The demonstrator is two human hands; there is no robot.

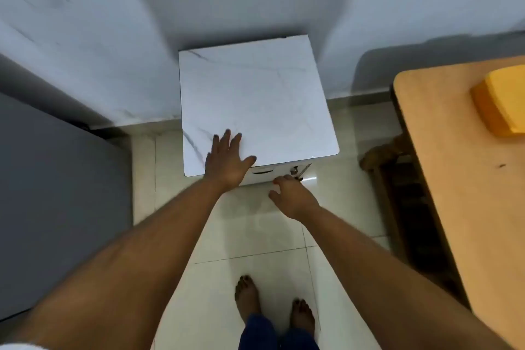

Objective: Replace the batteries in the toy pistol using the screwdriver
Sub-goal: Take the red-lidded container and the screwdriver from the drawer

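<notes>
No toy pistol, screwdriver or batteries show in the head view. A small white cabinet with a marble-pattern top [255, 94] stands against the wall in front of me. My left hand [227, 159] lies flat on the near left corner of its top, fingers spread. My right hand [292, 196] hovers just in front of the cabinet's front face, fingers curled and apart, holding nothing, close to a metal key or latch [295, 170] on the drawer front. A slot handle [262, 171] shows on that front.
A grey appliance or cabinet [56, 193] fills the left side. A wooden table [460, 179] stands at the right with a yellow box [502, 102] on it, a dark wooden chair [397, 179] beneath it. My bare feet [272, 310] stand on glossy floor tiles.
</notes>
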